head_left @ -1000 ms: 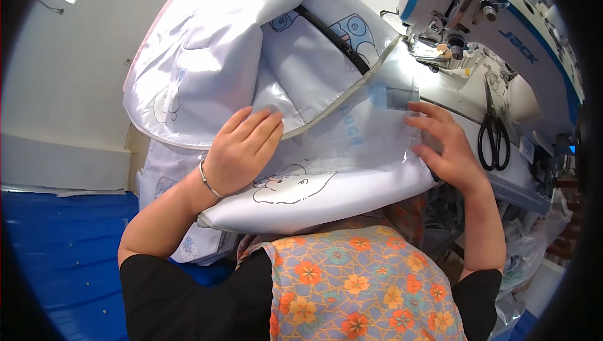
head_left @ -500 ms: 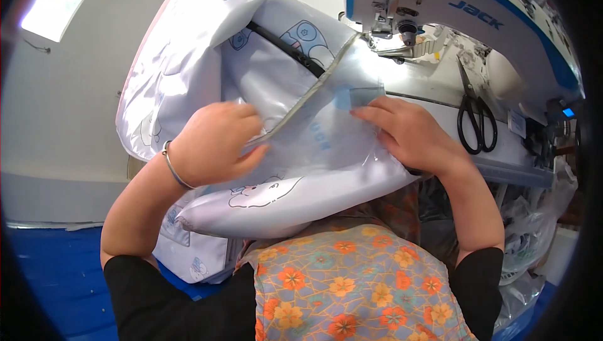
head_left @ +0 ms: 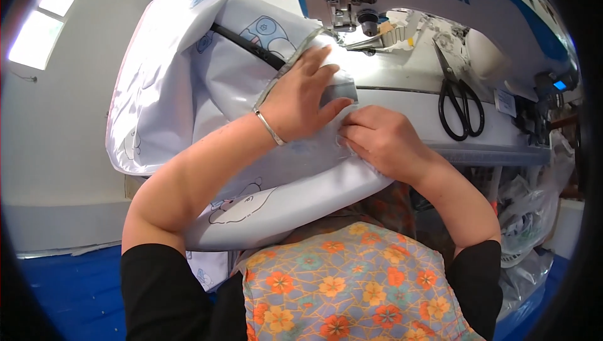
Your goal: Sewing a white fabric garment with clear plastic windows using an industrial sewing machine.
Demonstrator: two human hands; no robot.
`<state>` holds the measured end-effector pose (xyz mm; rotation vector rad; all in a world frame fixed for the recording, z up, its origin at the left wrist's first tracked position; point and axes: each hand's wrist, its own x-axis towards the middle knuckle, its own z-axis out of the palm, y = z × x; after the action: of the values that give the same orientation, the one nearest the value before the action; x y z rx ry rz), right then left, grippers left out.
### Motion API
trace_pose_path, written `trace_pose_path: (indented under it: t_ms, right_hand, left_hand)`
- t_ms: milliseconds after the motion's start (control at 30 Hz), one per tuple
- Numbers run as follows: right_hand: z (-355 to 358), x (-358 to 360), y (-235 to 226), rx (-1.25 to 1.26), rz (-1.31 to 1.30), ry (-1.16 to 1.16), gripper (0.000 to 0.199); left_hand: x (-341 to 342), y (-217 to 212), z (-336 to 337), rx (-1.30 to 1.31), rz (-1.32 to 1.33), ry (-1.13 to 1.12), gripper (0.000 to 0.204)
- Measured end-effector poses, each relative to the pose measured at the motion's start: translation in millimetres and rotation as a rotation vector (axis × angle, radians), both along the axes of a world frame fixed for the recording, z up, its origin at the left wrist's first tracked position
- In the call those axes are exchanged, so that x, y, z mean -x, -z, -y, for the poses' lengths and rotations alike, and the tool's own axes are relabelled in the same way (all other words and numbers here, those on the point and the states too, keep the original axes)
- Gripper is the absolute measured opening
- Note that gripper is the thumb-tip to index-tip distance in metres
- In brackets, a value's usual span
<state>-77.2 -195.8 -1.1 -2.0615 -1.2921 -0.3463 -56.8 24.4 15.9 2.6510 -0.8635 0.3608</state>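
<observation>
A large white sheet of glossy fabric (head_left: 169,83) with blue and black cartoon prints lies bunched in front of the sewing machine (head_left: 402,1). A black strip (head_left: 248,45) and a narrow grey trim (head_left: 267,89) run across it. My left hand (head_left: 301,99), fingers spread, lies over the trim and a clear plastic sheet (head_left: 295,159), close to the machine's needle area. Just to its right, my right hand (head_left: 386,140) has its fingers bent and pinched on the plastic sheet's edge. The left palm hides part of the trim.
Black-handled scissors (head_left: 461,105) lie on the table to the right of the needle area. Thread scraps and a metal part (head_left: 396,36) sit behind the needle area. Clear plastic bags (head_left: 534,215) hang below the table's right side. A printed white piece (head_left: 210,269) lies below the fabric.
My left hand has moved right and forward, onto the trim near the needle area. My right hand has come slightly left and down, its fingers drawn together. The fabric has shifted left.
</observation>
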Motion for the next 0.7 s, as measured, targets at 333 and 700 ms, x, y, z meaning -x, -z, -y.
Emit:
trace_pose_path:
  t_ms: [333, 700]
  right_hand:
    - [25.6, 10.1, -1.5, 0.016, -0.034, 0.059, 0.036]
    - [7.7, 5.9, 5.7, 0.056, 0.117, 0.057, 0.026]
  left_hand:
    - [-19.8, 8.4, -11.5, -0.046, 0.023, 0.14, 0.051]
    - [-21.5, 12.7, 2.6, -0.115, 0.12, 0.06, 0.047]
